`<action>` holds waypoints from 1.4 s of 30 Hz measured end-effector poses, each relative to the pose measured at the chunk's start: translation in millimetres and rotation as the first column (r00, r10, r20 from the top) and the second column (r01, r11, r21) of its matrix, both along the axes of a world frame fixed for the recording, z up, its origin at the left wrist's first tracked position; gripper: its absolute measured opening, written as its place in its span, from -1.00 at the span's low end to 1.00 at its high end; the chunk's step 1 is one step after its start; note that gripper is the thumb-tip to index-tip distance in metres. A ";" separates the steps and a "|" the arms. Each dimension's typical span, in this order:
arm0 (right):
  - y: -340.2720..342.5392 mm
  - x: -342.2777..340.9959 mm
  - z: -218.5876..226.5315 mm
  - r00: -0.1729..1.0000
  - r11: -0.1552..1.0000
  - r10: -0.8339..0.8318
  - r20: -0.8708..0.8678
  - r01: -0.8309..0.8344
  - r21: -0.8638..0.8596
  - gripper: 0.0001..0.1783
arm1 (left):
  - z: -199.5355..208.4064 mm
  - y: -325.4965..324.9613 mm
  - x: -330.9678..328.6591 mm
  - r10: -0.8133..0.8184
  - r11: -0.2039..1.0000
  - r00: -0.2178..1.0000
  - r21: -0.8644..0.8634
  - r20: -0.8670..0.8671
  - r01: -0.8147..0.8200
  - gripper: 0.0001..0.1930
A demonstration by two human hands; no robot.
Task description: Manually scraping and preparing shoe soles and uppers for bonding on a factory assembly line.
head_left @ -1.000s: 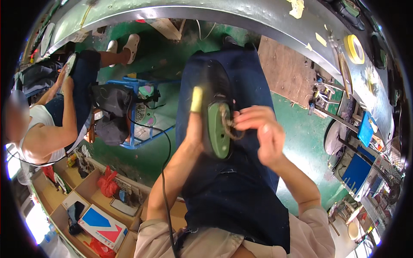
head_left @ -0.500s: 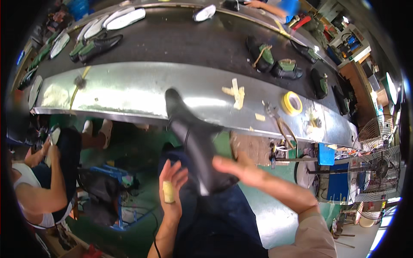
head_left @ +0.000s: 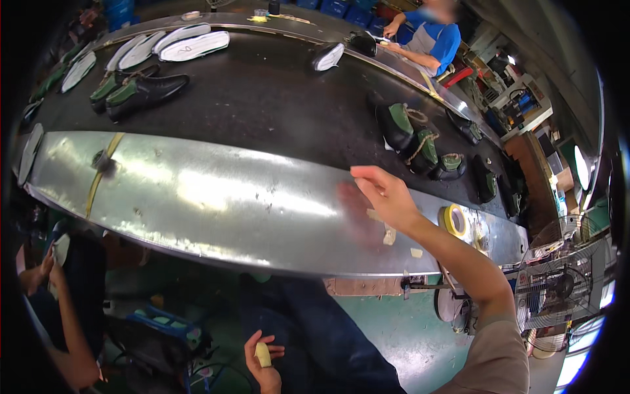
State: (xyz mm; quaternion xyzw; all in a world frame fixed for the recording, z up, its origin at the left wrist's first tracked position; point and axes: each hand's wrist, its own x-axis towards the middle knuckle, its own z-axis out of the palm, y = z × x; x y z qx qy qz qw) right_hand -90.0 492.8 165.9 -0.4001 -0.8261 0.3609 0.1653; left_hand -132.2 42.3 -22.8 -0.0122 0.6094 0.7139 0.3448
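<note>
My right hand (head_left: 388, 200) reaches over the metal table edge (head_left: 262, 197), fingers loosely bent and apart, with nothing visible in it. Its reddish reflection shows on the metal below. Low by my lap, my left hand (head_left: 264, 368) is empty, its fingers partly spread. A pale yellow wrap (head_left: 263, 354) covers one of its digits, apparently the thumb. Beyond my right hand, on the dark belt, lies a black shoe (head_left: 395, 128) with a green lining and a cord loop. Close against it are a second corded shoe (head_left: 423, 152) and a third shoe (head_left: 451, 166).
A yellow tape roll (head_left: 453, 220) and masking-tape scraps (head_left: 389, 235) lie by my right forearm. Black shoes (head_left: 147, 95) and white-soled shoes (head_left: 195, 47) occupy the belt's far left. Across it sits a co-worker (head_left: 430, 43); another person's arm (head_left: 72, 328) is at left. A fan (head_left: 561, 284) stands right.
My right hand has let go of the black shoe and moved up over the table. Another shoe now lies in the right-hand group. My left hand has dropped lower. The view has shifted.
</note>
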 end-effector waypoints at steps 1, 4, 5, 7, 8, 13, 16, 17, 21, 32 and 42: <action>9.0 -13.0 -3.8 0.990 0.993 0.103 -0.098 -0.097 0.071 -0.63 | -0.8 2.6 -2.6 -0.004 1.000 1.000 -0.010 0.003 0.004 -0.61; 69.1 -67.9 -15.5 0.997 0.983 0.074 0.005 -0.074 0.167 -0.63 | 13.4 7.3 -18.3 -0.063 0.998 0.998 -0.019 0.025 0.064 -0.60; 96.1 -89.6 -26.2 0.998 0.973 0.054 0.034 -0.060 0.224 -0.63 | 9.6 5.4 -21.9 -0.075 0.996 0.997 -0.046 0.024 0.076 -0.58; 155.3 -141.4 -58.0 0.999 0.954 0.001 0.038 -0.012 0.299 -0.53 | 6.5 5.7 -28.5 -0.042 0.992 0.999 -0.117 0.024 0.045 -0.58; 199.4 -160.8 -70.2 0.995 0.937 -0.065 0.069 0.038 0.347 -0.43 | 7.1 11.7 -31.1 -0.035 0.993 0.999 -0.113 0.033 0.038 -0.58; 345.6 -290.0 -78.6 0.937 0.885 -0.348 -0.024 0.337 0.322 0.34 | -9.1 27.3 -34.0 0.093 0.980 0.994 -0.181 0.061 -0.081 0.01; 388.2 -304.3 -73.3 0.830 0.773 -0.557 0.022 0.508 0.380 0.42 | -8.4 39.4 -32.3 0.127 0.973 0.987 -0.204 0.097 -0.105 0.27; 397.3 -298.4 -76.7 0.837 0.773 -0.547 -0.009 0.509 0.379 0.31 | -13.6 44.6 -30.2 0.112 0.979 0.991 -0.178 0.076 -0.097 0.20; 365.1 -215.9 -84.7 0.923 0.922 -0.323 -0.210 0.357 0.152 -0.14 | -9.4 52.8 -25.4 0.068 0.984 0.995 -0.172 0.077 -0.054 -0.10; 61.9 84.5 20.8 0.587 0.859 -0.506 -0.632 0.406 -0.311 -0.31 | 8.5 59.5 -0.5 -0.190 0.982 0.978 -0.003 0.081 0.191 -0.63; -192.8 147.8 -1.9 0.955 0.949 0.292 -0.046 -0.283 0.141 -0.70 | 28.3 23.4 102.1 -0.465 0.881 0.699 0.359 0.543 0.308 -0.13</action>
